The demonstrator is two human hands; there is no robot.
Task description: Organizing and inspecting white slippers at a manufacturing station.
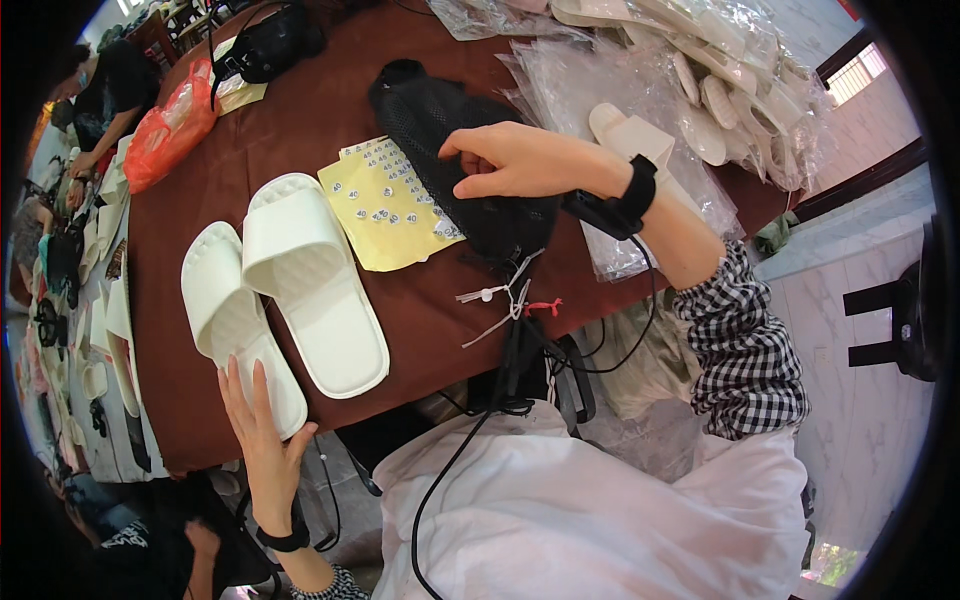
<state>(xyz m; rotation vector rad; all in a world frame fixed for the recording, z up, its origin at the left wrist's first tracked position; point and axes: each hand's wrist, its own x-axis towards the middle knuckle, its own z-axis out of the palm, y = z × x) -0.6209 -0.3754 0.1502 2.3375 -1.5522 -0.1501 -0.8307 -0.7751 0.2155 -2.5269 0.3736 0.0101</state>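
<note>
Where the brown surface ends nearest the person, the left hand lies flat with fingers together and straight, its fingertips touching the heel of the left slipper. That heel sits right at the near edge. A second white slipper lies just beside it on the right, touching along its side, both pointing away and tilted slightly left. A dark band circles the left wrist, below the edge. White cloth covers the person's lap, with black cables crossing it.

Right of the slippers a strip of bare surface runs to the near edge, where white strings and a small red tag hang over. Farther in, a yellow sheet dotted with small round stickers lies flat, its left corner just beside the second slipper. The right hand is pinched on a black mesh bag, thumb under and fingers curled over the fabric; the bag overlaps the sheet's right side. A black strap sits on the right wrist above a checked sleeve.

Beyond, bare surface stays open in the middle. Clear bags of white slippers crowd the far right corner, spilling to the right edge. An orange bag and a black bag sit at the far left. Another person leans at the left edge.
</note>
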